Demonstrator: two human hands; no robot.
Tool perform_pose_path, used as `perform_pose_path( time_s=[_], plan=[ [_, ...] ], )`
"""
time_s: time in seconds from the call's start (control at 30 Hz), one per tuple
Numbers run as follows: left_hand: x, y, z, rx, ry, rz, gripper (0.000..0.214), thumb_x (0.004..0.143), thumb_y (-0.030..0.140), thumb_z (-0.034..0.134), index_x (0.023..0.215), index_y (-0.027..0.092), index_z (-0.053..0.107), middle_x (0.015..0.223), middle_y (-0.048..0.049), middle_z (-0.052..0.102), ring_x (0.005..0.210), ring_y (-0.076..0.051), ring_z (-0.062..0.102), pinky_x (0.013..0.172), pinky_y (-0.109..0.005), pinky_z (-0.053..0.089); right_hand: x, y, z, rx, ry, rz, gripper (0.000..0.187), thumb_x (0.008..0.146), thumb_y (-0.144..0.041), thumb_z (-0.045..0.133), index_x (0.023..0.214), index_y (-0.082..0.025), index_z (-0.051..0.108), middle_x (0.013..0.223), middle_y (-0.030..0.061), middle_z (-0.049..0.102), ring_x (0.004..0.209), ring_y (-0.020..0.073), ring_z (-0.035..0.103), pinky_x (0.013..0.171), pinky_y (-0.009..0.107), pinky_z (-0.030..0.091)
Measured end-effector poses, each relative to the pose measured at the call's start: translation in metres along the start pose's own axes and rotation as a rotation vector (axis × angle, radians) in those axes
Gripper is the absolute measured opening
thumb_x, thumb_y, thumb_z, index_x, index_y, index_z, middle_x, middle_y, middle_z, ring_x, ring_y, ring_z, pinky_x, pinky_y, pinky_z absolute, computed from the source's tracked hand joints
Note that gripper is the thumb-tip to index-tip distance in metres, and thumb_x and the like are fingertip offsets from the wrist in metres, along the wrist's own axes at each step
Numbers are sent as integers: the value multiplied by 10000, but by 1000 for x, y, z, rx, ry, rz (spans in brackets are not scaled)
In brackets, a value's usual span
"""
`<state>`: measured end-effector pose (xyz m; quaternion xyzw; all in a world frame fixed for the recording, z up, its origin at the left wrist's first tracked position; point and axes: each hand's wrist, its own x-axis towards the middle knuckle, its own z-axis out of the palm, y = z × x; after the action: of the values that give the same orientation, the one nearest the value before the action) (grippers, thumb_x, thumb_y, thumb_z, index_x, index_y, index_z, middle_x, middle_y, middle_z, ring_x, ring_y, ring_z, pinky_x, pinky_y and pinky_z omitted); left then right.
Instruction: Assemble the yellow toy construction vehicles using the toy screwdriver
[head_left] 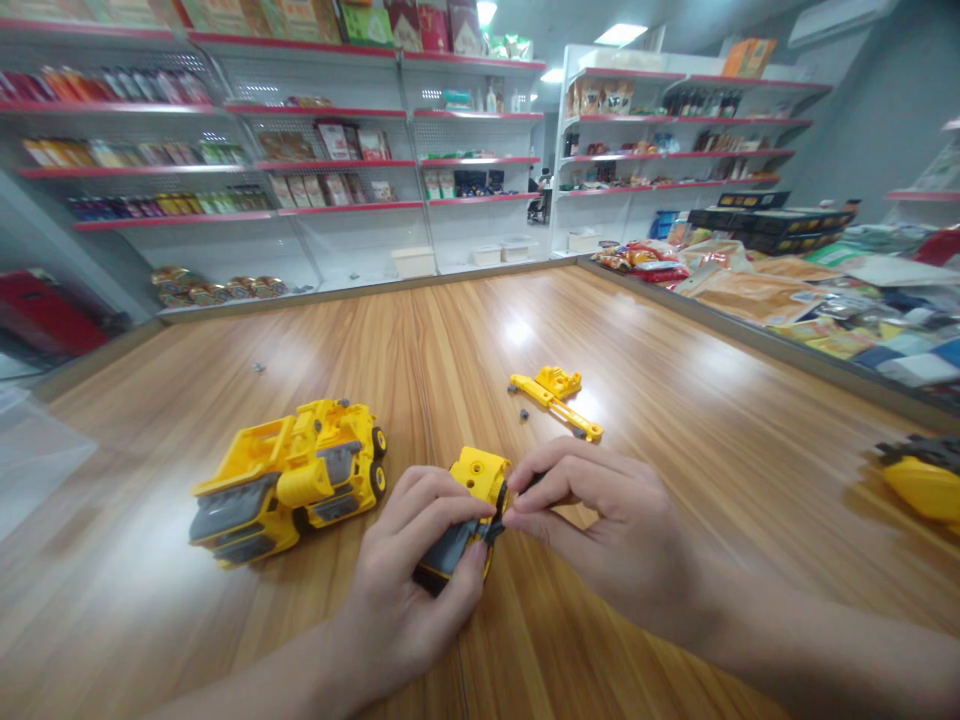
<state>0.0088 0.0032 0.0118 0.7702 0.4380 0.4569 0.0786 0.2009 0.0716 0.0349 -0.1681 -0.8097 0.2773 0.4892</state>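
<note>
Gripped by my left hand (pixel 424 565) is a yellow and dark grey toy truck (pixel 478 468), held low over the wooden table or resting on it; I cannot tell which. The fingers cover much of its grey front. My right hand (pixel 600 510) meets the truck's right side with thumb and forefinger pinched together. Something small and dark shows at those fingertips, too hidden to name. To the left stand yellow toy trucks (pixel 300 470) with grey windows, close together. Beyond my hands lie loose yellow toy parts (pixel 559 395), one a long arm, with small grey pieces (pixel 524 414) beside them.
The wooden table (pixel 420 340) has a raised rim. A small grey piece (pixel 259 368) lies far left, near a clear plastic container (pixel 34 450). Another yellow toy piece (pixel 926 480) sits at the right edge. Packaged goods (pixel 757 290) lie beyond the right rim; stocked shelves (pixel 322 165) stand behind.
</note>
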Motion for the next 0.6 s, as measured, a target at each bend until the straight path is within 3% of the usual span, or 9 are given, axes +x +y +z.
perform_pose_path(
  time_s=[0.37,0.47,0.6],
  plan=[
    [-2,-3,2,17,41,34,274,773,-18,636,973,168,659,874,-64,607,870,-201,550,768,-365,487,-5,2,5,-64,28,-75,91,842,-96,699,770,-116,646,850,63,666,799,114,654,748,221,532],
    [-3,-4,1,28,39,16,261,771,-11,641,969,158,667,880,-71,606,871,-205,554,770,-370,487,-5,6,4,-102,-55,-72,29,878,-128,661,856,-113,649,853,62,656,810,126,634,751,243,517],
    [-3,-3,1,55,48,3,231,784,12,635,956,157,683,871,-71,602,853,-203,557,763,-369,491,-4,7,2,-249,-245,-86,80,918,-185,593,897,-127,644,825,55,642,768,158,591,702,295,478]
  ],
)
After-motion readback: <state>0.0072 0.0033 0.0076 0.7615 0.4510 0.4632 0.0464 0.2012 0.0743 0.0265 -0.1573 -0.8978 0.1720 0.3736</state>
